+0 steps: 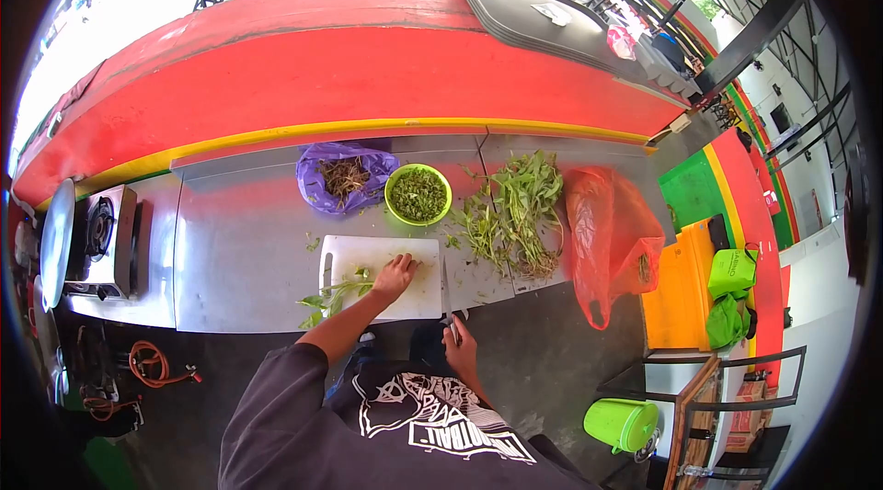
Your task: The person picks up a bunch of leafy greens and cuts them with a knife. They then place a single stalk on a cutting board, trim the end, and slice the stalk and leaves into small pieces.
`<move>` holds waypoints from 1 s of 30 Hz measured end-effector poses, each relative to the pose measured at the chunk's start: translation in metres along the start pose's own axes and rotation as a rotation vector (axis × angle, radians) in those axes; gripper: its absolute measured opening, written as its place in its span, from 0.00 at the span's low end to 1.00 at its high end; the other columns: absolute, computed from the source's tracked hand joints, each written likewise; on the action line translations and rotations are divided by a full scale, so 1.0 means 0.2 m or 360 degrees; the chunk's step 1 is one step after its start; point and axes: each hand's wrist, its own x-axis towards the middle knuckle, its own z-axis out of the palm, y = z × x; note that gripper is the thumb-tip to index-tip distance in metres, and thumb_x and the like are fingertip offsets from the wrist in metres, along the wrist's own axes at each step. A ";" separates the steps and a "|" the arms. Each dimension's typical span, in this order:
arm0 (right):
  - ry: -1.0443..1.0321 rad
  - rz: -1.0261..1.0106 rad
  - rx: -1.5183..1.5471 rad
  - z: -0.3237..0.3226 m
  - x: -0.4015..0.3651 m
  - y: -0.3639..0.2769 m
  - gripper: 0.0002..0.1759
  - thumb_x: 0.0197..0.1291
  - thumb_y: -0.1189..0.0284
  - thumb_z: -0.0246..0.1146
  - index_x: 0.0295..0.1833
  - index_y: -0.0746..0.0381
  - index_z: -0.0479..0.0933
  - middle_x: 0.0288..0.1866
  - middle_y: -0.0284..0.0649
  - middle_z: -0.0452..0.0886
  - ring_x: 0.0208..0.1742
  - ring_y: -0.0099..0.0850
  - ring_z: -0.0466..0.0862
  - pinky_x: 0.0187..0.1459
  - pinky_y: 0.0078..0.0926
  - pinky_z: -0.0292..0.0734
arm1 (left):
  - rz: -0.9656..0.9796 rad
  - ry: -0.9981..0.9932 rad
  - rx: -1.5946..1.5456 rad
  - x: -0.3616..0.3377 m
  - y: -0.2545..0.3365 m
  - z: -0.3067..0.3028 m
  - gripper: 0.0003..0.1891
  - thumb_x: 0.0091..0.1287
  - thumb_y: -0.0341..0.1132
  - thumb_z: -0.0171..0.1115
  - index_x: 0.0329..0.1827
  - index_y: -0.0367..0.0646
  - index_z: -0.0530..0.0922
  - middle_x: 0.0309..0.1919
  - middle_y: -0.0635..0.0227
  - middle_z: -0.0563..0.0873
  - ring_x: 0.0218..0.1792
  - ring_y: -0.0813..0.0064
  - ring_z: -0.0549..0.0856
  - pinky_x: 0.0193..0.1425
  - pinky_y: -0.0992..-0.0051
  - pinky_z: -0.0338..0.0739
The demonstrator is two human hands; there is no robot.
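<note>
My left hand (395, 277) is palm down on the white cutting board (409, 304), fingertips slightly apart on its surface. Leafy green stems (338, 297) lie across the board's left edge, beside my left wrist. My right hand (462, 350) grips a knife (446, 292) by its handle, the blade pointing away from me along the board's right edge. Behind the board stands a lime-green bowl (449, 199) full of chopped greens (418, 194). Uncut leafy greens (526, 205) with roots are heaped on the metal table (244, 251), right of the bowl.
A purple plastic bag (322, 179) with brownish root scraps sits left of the bowl. An orange-red plastic bag (602, 233) hangs over the table's right end. A gas stove (103, 237) stands at far left. Behind runs a red counter wall (349, 76); a green bucket (621, 424) is lower right.
</note>
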 end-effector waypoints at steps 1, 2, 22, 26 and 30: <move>0.0015 -0.0021 -0.0021 0.00 0.00 0.00 0.26 0.70 0.68 0.64 0.70 0.65 0.74 0.27 0.32 0.81 0.23 0.17 0.74 0.25 0.21 0.71 | 0.0002 0.0003 -0.0001 0.01 -0.01 0.00 0.08 0.65 0.32 0.59 0.43 0.40 0.78 0.44 0.61 0.77 0.50 0.61 0.81 0.52 0.63 0.83; 0.0019 -0.0023 -0.0022 0.00 0.00 0.00 0.26 0.70 0.68 0.64 0.70 0.65 0.74 0.27 0.32 0.81 0.23 0.17 0.74 0.25 0.21 0.71 | 0.0002 0.0033 -0.0019 0.01 -0.03 0.00 0.07 0.65 0.32 0.58 0.43 0.40 0.77 0.44 0.60 0.77 0.49 0.60 0.82 0.51 0.62 0.83; -0.0122 0.0043 -0.0040 0.02 0.01 0.03 0.24 0.69 0.66 0.64 0.68 0.62 0.76 0.31 0.42 0.86 0.31 0.27 0.86 0.37 0.27 0.80 | -0.0640 -0.0125 0.0015 0.20 -0.59 -0.66 0.29 0.61 0.42 0.70 0.67 0.52 0.76 0.67 0.60 0.78 0.63 0.55 0.80 0.64 0.51 0.72; -0.0220 0.0071 -0.0065 0.02 0.00 0.00 0.23 0.71 0.66 0.63 0.68 0.63 0.77 0.30 0.41 0.85 0.30 0.25 0.85 0.37 0.26 0.79 | -0.0375 -0.0317 -0.0384 -0.16 -0.32 -0.48 0.23 0.59 0.45 0.74 0.58 0.55 0.83 0.52 0.67 0.84 0.57 0.61 0.82 0.59 0.55 0.72; -0.0344 -0.0137 -0.0063 0.04 0.06 -0.03 0.23 0.73 0.65 0.61 0.68 0.63 0.77 0.27 0.34 0.82 0.21 0.17 0.73 0.26 0.21 0.72 | -0.0411 -0.0143 -0.0435 -0.39 -0.17 -0.35 0.15 0.63 0.37 0.69 0.53 0.54 0.85 0.47 0.72 0.85 0.56 0.66 0.81 0.57 0.57 0.70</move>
